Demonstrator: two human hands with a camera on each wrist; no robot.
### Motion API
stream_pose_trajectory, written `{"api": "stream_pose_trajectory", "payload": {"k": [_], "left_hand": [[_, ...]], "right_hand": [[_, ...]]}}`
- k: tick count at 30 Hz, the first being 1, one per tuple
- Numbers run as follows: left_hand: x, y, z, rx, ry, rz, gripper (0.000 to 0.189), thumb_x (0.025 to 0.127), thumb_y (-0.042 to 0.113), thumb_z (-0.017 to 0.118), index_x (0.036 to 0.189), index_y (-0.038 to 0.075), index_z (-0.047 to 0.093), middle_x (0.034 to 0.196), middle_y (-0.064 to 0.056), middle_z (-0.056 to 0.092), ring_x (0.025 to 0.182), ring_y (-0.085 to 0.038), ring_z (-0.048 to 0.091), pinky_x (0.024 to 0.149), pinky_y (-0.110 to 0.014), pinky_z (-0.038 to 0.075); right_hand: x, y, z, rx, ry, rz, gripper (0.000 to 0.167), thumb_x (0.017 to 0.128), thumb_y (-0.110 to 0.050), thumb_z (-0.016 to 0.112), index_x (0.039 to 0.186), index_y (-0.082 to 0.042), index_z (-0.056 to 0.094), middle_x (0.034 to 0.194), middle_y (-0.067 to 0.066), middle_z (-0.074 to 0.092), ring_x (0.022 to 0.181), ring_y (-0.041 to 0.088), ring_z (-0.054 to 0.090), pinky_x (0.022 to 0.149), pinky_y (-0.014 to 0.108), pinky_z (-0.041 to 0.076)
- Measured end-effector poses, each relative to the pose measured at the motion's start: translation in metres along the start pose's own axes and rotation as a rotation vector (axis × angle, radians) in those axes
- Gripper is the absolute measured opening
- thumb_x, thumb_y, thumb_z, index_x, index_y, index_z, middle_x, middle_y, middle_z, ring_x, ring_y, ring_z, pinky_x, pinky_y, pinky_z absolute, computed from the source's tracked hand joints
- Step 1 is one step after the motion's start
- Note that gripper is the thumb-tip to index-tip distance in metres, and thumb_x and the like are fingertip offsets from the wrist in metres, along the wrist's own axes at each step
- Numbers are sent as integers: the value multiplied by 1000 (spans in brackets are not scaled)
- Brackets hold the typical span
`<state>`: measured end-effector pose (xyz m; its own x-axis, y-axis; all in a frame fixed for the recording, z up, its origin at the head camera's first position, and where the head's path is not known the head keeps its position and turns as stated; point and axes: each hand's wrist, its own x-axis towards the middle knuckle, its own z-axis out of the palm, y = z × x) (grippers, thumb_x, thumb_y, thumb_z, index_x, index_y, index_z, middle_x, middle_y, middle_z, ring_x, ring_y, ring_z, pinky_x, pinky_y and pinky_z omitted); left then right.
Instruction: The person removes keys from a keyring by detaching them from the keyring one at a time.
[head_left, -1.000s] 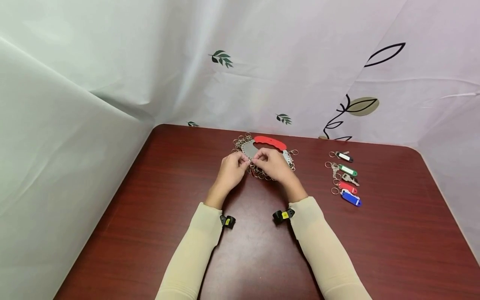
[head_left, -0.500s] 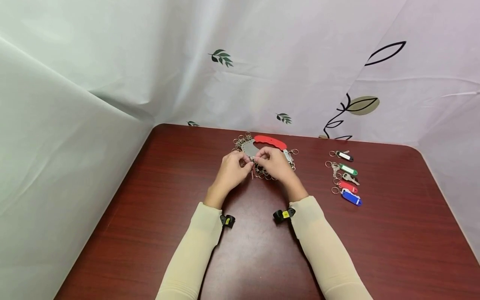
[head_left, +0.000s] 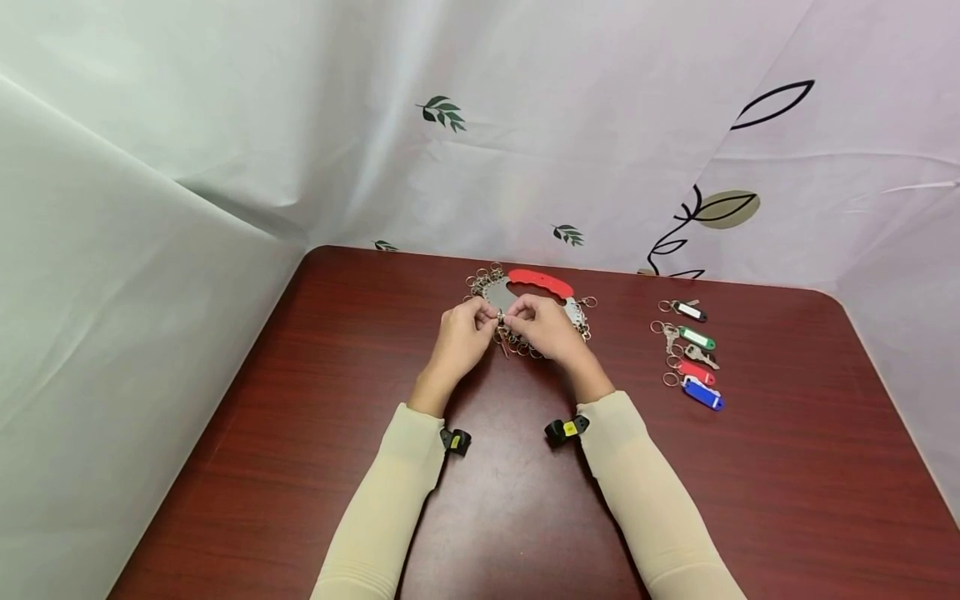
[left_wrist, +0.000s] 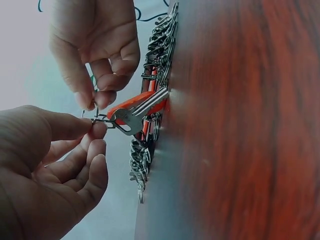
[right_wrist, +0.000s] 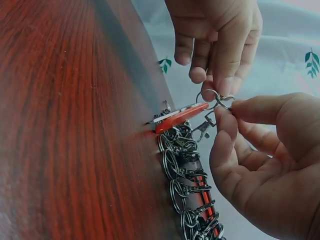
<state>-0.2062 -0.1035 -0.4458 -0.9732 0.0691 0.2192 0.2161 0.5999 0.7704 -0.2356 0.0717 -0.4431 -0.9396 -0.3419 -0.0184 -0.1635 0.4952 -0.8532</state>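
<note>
In the head view my left hand and right hand meet over the front of a grey metal key holder with a red handle. Thumb and forefinger of each hand pinch small metal split rings that overlap between the fingertips. Which ring each hand grips is partly hidden. From them hang a silver key and a red key tag, pointing down toward the table. A snap hook of the holder is close to the pinched rings.
Right of the holder, several tagged keys lie in a column, including a black tag, a green tag, a red tag and a blue tag. A white patterned curtain stands behind the brown table.
Both hands stay over the holder's front while the fingertips shift slightly. The red tag and key below them swing a little, and the pinched rings now show between the fingertips.
</note>
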Motion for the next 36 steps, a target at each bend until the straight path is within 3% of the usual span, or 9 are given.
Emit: {"api": "stream_pose_trajectory", "payload": {"k": [6,14,36], "left_hand": [[0,1,2,-4,36,16,5,91,0,72,90,5,72,83,-10,71,76,-22,66,71,-32,54],[0,2,3,3,73,32,6,88,-1,74,87,4,71,80,-10,72,74,-21,67,70,-31,57],[0,2,3,95,46,-3,3,83,5,69,84,6,67,78,-7,71,73,-20,67,70,-33,55]], "right_hand": [[-1,-3,2,-33,5,-24,14,98,-19,69,103,-7,72,93,10,73,81,18,65,72,28,50],[-2,-3,4,-33,37,-42,13,98,-18,69,101,-6,73,91,9,74,78,15,65,71,26,50],[0,-2,8,-59,43,-75,12,97,-16,68,100,-6,74,90,10,74,76,15,63,69,27,49]]}}
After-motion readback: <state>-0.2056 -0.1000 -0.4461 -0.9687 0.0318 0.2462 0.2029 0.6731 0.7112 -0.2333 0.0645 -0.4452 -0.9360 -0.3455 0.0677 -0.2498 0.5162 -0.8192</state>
